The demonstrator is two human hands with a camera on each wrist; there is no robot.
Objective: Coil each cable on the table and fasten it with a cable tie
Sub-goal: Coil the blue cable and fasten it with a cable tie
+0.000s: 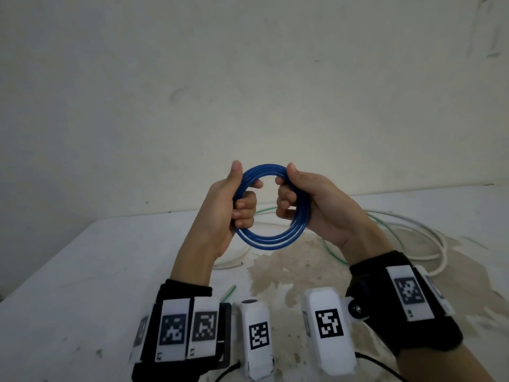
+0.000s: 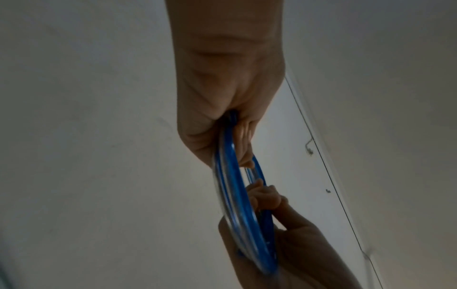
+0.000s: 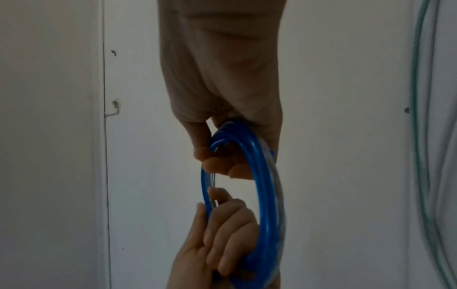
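A blue cable (image 1: 271, 239) wound into a round coil of several loops is held up above the white table (image 1: 82, 271). My left hand (image 1: 242, 199) grips the coil's left side, fingers curled through the ring and thumb up. On the coil's right side my right hand (image 1: 292, 197) grips it the same way. The left wrist view shows the blue cable (image 2: 235, 195) edge-on under my left hand (image 2: 235, 127). In the right wrist view the blue cable (image 3: 264, 185) hangs from my right hand (image 3: 222, 156). No cable tie is visible.
A white cable (image 1: 429, 244) lies in loose loops on the table behind and right of my hands. A thin green wire (image 1: 396, 238) runs across it, and a short green end (image 1: 228, 292) shows near my left wrist. A brownish stain (image 1: 275, 271) marks the table.
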